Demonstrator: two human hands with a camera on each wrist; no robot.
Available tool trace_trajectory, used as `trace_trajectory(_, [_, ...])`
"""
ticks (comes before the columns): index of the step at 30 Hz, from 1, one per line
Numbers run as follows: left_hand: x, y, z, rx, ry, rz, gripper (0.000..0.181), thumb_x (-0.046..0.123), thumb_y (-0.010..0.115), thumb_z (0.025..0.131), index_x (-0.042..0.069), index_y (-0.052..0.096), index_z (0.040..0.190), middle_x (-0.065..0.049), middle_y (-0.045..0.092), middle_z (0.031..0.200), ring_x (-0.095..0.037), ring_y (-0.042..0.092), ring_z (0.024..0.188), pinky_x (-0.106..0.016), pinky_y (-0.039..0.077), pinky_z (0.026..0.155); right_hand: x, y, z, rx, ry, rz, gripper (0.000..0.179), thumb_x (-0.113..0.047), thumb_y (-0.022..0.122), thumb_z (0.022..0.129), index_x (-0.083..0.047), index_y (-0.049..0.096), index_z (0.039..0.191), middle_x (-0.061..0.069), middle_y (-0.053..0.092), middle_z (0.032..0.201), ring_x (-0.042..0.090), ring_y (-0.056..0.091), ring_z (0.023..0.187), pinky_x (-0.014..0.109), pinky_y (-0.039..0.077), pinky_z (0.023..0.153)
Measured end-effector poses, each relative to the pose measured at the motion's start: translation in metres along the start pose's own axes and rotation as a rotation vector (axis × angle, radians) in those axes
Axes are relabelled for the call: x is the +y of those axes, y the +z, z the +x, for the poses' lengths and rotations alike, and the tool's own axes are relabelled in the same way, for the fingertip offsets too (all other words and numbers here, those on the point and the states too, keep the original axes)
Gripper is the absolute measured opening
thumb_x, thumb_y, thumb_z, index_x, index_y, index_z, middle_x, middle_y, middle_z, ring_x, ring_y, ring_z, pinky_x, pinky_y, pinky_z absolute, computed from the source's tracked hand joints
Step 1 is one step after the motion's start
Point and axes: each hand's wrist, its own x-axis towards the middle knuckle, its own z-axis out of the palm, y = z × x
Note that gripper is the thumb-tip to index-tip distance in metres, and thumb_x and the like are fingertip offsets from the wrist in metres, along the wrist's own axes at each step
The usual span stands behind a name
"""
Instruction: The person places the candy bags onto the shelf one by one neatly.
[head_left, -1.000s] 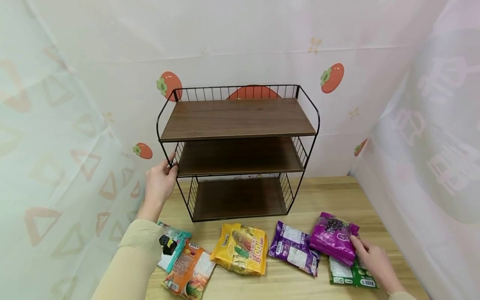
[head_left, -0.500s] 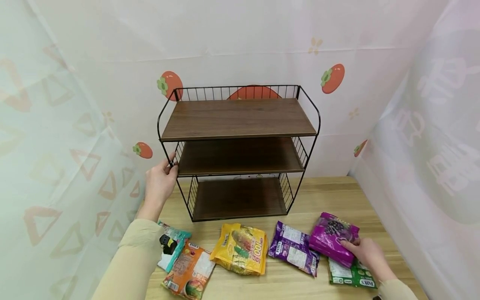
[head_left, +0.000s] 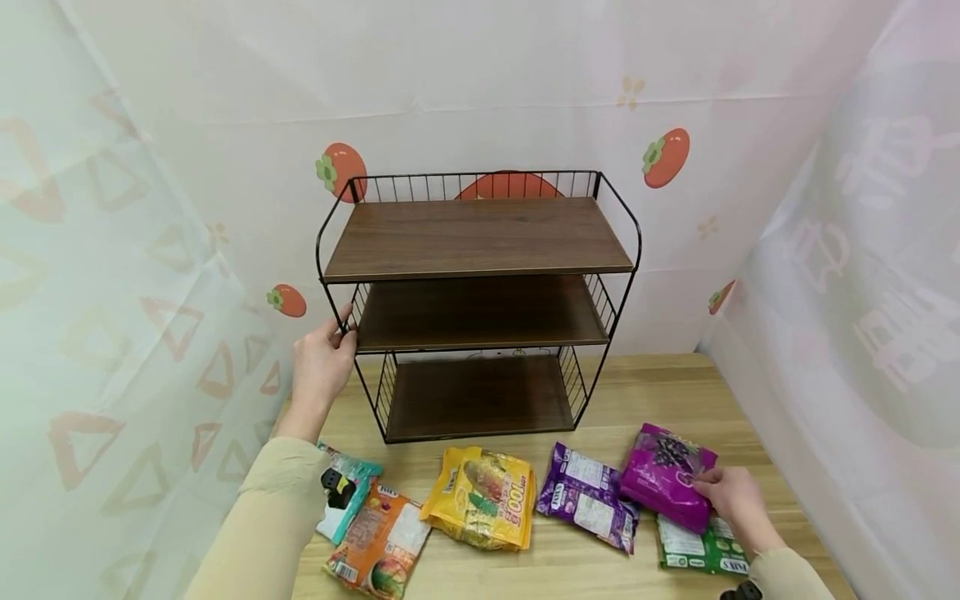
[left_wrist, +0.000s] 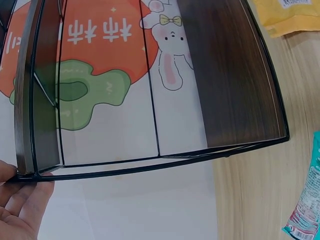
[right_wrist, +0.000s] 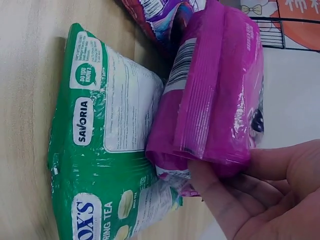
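My left hand (head_left: 322,367) grips the left side of a three-tier shelf rack (head_left: 480,237) at its middle shelf. Up close in the left wrist view, fingers (left_wrist: 37,200) pinch the black wire frame and the wooden board's edge. At the right, my right hand (head_left: 738,500) pinches the near end of a magenta candy bag (head_left: 663,471) printed with dark grapes. The thumb lies on one face of that bag, with fingers under the other. Beneath and beside it lies a green candy bag (right_wrist: 80,165), partly covered.
A purple candy bag (head_left: 588,496) lies left of the magenta one, close against it. A yellow bag (head_left: 480,500) is in front of the rack. Farther left, an orange bag (head_left: 386,537) overlaps a teal bag (head_left: 345,492). Printed cloth walls (head_left: 750,167) enclose the wooden table (head_left: 660,383).
My right hand has shifted its hold: its fingers reached over the magenta bag's top, then drew back to pinch its right end. The left hand stays on the rack.
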Motion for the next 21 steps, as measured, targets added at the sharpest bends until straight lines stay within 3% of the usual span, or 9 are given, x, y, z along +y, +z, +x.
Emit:
trace_trajectory(3, [0.000,0.000,0.000,-0.006,-0.002,0.003,0.041,0.009,0.059,0.101,0.012,0.063,0.141,-0.025,0.072,0.114,-0.035,0.075,0.093,-0.022,0.042,0.049,0.001,0.000,0.000,0.029,0.015,0.005,0.026,-0.008,0.069,0.092,0.015,0.070,0.103,0.029,0.071,0.098,0.029,0.065,0.085,0.032,0.049,0.068])
trace_trajectory(7, [0.000,0.001,0.000,-0.008,0.000,0.009,0.041,0.009,0.059,0.101,0.012,0.063,0.142,-0.025,0.072,0.114,-0.035,0.075,0.088,-0.024,0.041,0.047,-0.002,-0.001,-0.001,0.065,0.020,0.020,0.030,-0.011,0.066,0.095,0.016,0.069,0.108,0.032,0.070,0.104,0.045,0.064,0.097,0.047,0.052,0.081])
trace_trajectory(11, [-0.001,0.001,0.000,-0.004,0.000,0.007,0.041,0.008,0.059,0.102,0.012,0.062,0.142,-0.025,0.072,0.115,-0.035,0.075,0.087,-0.024,0.041,0.048,-0.008,0.000,-0.002,0.102,0.015,0.042,0.032,-0.013,0.064,0.098,0.015,0.068,0.112,0.034,0.068,0.112,0.054,0.059,0.110,0.060,0.049,0.091])
trace_trajectory(16, [-0.002,0.001,0.001,-0.002,0.002,0.005,0.041,0.008,0.059,0.101,0.012,0.062,0.142,-0.024,0.072,0.114,-0.035,0.075,0.090,-0.025,0.043,0.049,-0.016,0.002,-0.003,0.175,-0.011,0.038,0.034,-0.016,0.064,0.099,0.013,0.068,0.116,0.035,0.065,0.121,0.056,0.057,0.117,0.062,0.047,0.094])
trace_trajectory(21, [-0.003,0.002,0.001,-0.001,0.004,0.006,0.042,0.008,0.059,0.101,0.012,0.062,0.143,-0.024,0.072,0.113,-0.034,0.075,0.086,-0.025,0.042,0.048,-0.026,0.003,-0.007,0.299,-0.077,0.020,0.030,-0.016,0.067,0.098,0.010,0.072,0.112,0.030,0.070,0.112,0.052,0.064,0.110,0.058,0.050,0.090])
